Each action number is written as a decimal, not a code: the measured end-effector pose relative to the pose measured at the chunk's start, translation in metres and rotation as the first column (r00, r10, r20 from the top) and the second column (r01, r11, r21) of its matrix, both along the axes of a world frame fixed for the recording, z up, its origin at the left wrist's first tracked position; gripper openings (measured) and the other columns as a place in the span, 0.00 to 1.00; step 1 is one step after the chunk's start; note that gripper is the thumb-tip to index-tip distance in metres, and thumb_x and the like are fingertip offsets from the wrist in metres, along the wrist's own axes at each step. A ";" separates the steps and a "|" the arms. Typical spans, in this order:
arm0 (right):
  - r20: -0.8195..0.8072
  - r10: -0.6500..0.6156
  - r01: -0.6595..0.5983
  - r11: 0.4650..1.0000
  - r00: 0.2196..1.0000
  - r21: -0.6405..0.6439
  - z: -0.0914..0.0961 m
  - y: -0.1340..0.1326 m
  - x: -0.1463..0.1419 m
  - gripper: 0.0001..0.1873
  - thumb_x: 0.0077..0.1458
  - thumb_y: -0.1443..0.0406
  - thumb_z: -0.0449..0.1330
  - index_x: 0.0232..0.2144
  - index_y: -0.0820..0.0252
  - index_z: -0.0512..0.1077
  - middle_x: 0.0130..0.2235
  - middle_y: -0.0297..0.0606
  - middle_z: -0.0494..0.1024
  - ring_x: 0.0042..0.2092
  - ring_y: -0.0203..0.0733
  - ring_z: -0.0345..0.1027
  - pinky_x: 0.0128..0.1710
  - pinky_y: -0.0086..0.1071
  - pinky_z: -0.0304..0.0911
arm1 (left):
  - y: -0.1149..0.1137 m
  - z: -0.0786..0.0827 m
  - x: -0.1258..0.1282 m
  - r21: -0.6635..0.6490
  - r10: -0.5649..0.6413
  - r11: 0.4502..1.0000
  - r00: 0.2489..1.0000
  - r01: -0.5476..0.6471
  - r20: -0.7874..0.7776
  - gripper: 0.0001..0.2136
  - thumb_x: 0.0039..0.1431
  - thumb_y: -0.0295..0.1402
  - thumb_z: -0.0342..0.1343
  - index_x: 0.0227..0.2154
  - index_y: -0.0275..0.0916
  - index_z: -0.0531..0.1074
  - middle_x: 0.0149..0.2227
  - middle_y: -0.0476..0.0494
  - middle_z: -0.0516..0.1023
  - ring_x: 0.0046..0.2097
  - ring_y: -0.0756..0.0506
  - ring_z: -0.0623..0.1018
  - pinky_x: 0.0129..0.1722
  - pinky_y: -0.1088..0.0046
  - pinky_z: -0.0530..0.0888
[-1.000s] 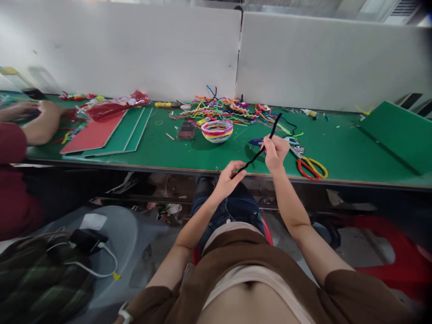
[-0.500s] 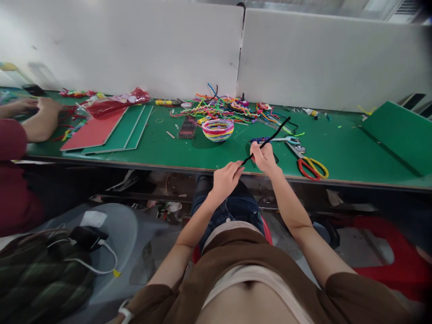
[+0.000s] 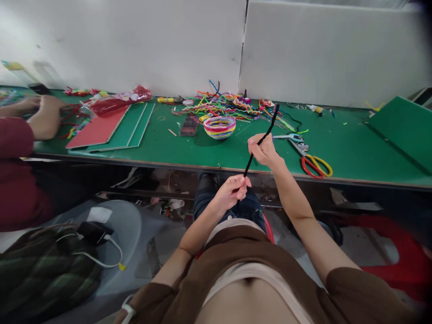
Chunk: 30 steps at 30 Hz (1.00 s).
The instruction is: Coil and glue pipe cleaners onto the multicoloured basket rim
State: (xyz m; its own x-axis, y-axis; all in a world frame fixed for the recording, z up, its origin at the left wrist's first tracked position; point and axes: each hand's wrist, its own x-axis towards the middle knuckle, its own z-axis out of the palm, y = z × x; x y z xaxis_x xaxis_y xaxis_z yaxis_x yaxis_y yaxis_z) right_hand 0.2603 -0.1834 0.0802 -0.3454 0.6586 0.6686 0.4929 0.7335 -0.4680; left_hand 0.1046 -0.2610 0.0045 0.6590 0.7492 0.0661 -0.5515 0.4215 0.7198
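A black pipe cleaner runs slantwise between my two hands. My left hand pinches its lower end, just off the table's front edge and above my lap. Higher up, my right hand is closed round its middle, over the green table, with the free end pointing up and away. Left of my right hand stands a small bowl of coiled, many-coloured strands. Behind the bowl lies a heap of coloured pipe cleaners. Part of a glue gun is probably hidden behind my right hand.
Scissors with red and yellow handles lie right of my right hand, beside a light-blue tool. Red and green boards are stacked at left. A co-worker's hand is at far left. A white partition stands behind.
My left hand has moved down and slightly right, towards my lap. The black pipe cleaner has swung steeper, and my right hand has shifted up a little. The camera view has shifted slightly.
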 end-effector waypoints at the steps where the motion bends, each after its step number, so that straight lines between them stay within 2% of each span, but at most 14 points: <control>1: -0.028 0.057 -0.058 0.997 0.998 -0.041 0.001 -0.001 -0.004 0.35 0.62 0.43 0.42 0.11 0.57 0.56 0.13 0.32 0.59 0.17 0.31 0.51 0.20 0.31 0.50 | -0.002 -0.002 0.000 -0.060 -0.028 0.998 0.999 0.030 0.029 0.15 0.53 0.43 0.62 0.24 0.35 0.69 0.09 0.60 0.53 0.12 0.59 0.46 0.14 0.83 0.45; 3: -0.122 0.148 -0.165 0.976 0.981 -0.144 0.002 -0.005 -0.010 0.35 0.61 0.44 0.44 0.11 0.58 0.59 0.12 0.30 0.58 0.16 0.29 0.50 0.18 0.30 0.47 | -0.003 -0.006 0.001 -0.116 -0.065 0.991 0.997 0.069 0.040 0.16 0.57 0.42 0.58 0.22 0.37 0.66 0.09 0.62 0.45 0.12 0.59 0.41 0.13 0.83 0.45; 5: -0.236 0.156 -0.209 0.953 0.959 -0.219 0.003 -0.009 -0.013 0.35 0.60 0.44 0.46 0.10 0.58 0.60 0.11 0.29 0.57 0.15 0.28 0.49 0.17 0.29 0.46 | -0.001 -0.007 0.002 -0.126 -0.083 0.988 0.996 0.086 0.028 0.16 0.59 0.42 0.56 0.21 0.37 0.64 0.09 0.62 0.43 0.12 0.58 0.39 0.13 0.83 0.44; 10: -0.293 0.041 -0.130 0.948 0.955 -0.291 0.008 -0.006 -0.004 0.38 0.57 0.40 0.46 0.08 0.58 0.58 0.09 0.28 0.54 0.14 0.28 0.46 0.17 0.29 0.45 | 0.006 -0.006 -0.001 -0.120 -0.083 0.989 0.997 0.082 -0.004 0.12 0.58 0.39 0.57 0.26 0.35 0.68 0.12 0.60 0.52 0.13 0.59 0.43 0.14 0.84 0.47; 12: -0.250 -0.026 -0.056 0.947 0.968 -0.315 0.009 -0.003 0.003 0.39 0.55 0.37 0.45 0.07 0.58 0.58 0.08 0.28 0.54 0.14 0.28 0.46 0.17 0.29 0.45 | 0.007 -0.010 -0.004 -0.042 0.025 0.999 0.997 -0.029 -0.076 0.12 0.58 0.41 0.58 0.32 0.35 0.69 0.14 0.59 0.57 0.14 0.59 0.47 0.14 0.84 0.48; 13: -0.218 -0.053 -0.020 0.946 0.974 -0.322 0.009 -0.001 0.006 0.39 0.55 0.37 0.44 0.07 0.58 0.58 0.08 0.29 0.55 0.14 0.28 0.46 0.17 0.30 0.45 | 0.007 -0.013 -0.005 0.045 0.138 0.990 0.980 -0.133 -0.143 0.13 0.57 0.42 0.58 0.35 0.36 0.70 0.16 0.58 0.61 0.15 0.59 0.50 0.15 0.84 0.49; 14: -0.187 -0.084 0.019 0.946 0.979 -0.323 0.008 0.001 0.008 0.39 0.55 0.37 0.44 0.07 0.58 0.58 0.08 0.29 0.55 0.14 0.28 0.47 0.18 0.30 0.46 | 0.008 -0.017 -0.006 0.174 0.290 0.951 0.931 -0.255 -0.221 0.14 0.57 0.42 0.59 0.40 0.37 0.69 0.19 0.57 0.65 0.16 0.58 0.54 0.16 0.84 0.52; 15: -0.162 -0.119 0.063 0.947 0.980 -0.316 0.006 0.002 0.010 0.39 0.56 0.37 0.44 0.07 0.58 0.58 0.08 0.29 0.56 0.14 0.28 0.48 0.18 0.30 0.46 | 0.008 -0.021 -0.006 0.337 0.462 0.869 0.838 -0.362 -0.290 0.16 0.57 0.42 0.59 0.44 0.39 0.68 0.23 0.54 0.70 0.19 0.58 0.60 0.18 0.84 0.57; 16: -0.152 -0.164 0.113 0.948 0.975 -0.298 0.004 0.003 0.011 0.40 0.56 0.38 0.44 0.07 0.58 0.58 0.08 0.30 0.57 0.14 0.28 0.49 0.19 0.31 0.47 | 0.010 -0.024 -0.007 0.512 0.622 0.750 0.710 -0.419 -0.330 0.18 0.57 0.40 0.59 0.47 0.40 0.67 0.29 0.51 0.73 0.23 0.56 0.65 0.21 0.83 0.63; 19: -0.177 -0.316 0.273 0.934 0.932 -0.230 -0.003 0.006 0.010 0.39 0.57 0.39 0.43 0.07 0.58 0.58 0.09 0.32 0.57 0.15 0.30 0.52 0.21 0.32 0.48 | 0.016 -0.030 -0.007 0.878 0.900 0.374 0.346 -0.298 -0.265 0.17 0.59 0.36 0.57 0.51 0.40 0.67 0.44 0.41 0.74 0.39 0.49 0.75 0.35 0.76 0.73; 21: -0.190 -0.377 0.341 0.919 0.907 -0.198 -0.005 0.007 0.009 0.39 0.59 0.42 0.45 0.07 0.59 0.59 0.09 0.32 0.57 0.16 0.31 0.54 0.22 0.32 0.48 | 0.021 -0.030 -0.006 0.966 0.969 0.181 0.203 -0.185 -0.142 0.15 0.61 0.35 0.55 0.49 0.38 0.69 0.46 0.37 0.75 0.45 0.45 0.76 0.39 0.72 0.74; 23: -0.187 -0.408 0.376 0.908 0.894 -0.185 -0.007 0.008 0.007 0.37 0.61 0.44 0.46 0.07 0.59 0.60 0.10 0.32 0.57 0.17 0.32 0.55 0.24 0.32 0.49 | 0.026 -0.028 -0.006 0.989 0.994 0.034 0.110 -0.144 -0.018 0.13 0.63 0.35 0.53 0.48 0.37 0.70 0.44 0.36 0.76 0.47 0.44 0.77 0.42 0.71 0.75; 26: -0.179 -0.453 0.421 0.887 0.874 -0.189 -0.009 0.011 0.008 0.37 0.61 0.45 0.46 0.08 0.59 0.61 0.11 0.33 0.58 0.18 0.34 0.56 0.25 0.33 0.51 | 0.029 -0.027 -0.006 0.985 0.994 -0.071 0.076 -0.155 0.084 0.10 0.65 0.33 0.50 0.45 0.38 0.73 0.40 0.38 0.78 0.43 0.46 0.78 0.43 0.71 0.74; 30: -0.155 -0.488 0.461 0.869 0.859 -0.180 -0.016 0.018 0.012 0.37 0.60 0.43 0.45 0.08 0.58 0.59 0.10 0.32 0.57 0.18 0.34 0.54 0.24 0.33 0.49 | 0.027 -0.028 -0.008 0.978 0.988 -0.078 0.114 -0.196 0.101 0.10 0.65 0.34 0.50 0.40 0.39 0.75 0.36 0.40 0.79 0.38 0.47 0.78 0.41 0.72 0.74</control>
State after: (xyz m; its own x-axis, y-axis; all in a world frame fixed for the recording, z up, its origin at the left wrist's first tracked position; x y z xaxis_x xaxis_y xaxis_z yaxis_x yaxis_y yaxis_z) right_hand 0.2725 -0.1658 0.0646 0.1559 0.7963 0.5845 0.6573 0.3581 -0.6632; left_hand 0.0963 -0.2342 -0.0232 -0.0075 0.5844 0.8115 0.5560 -0.6720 0.4891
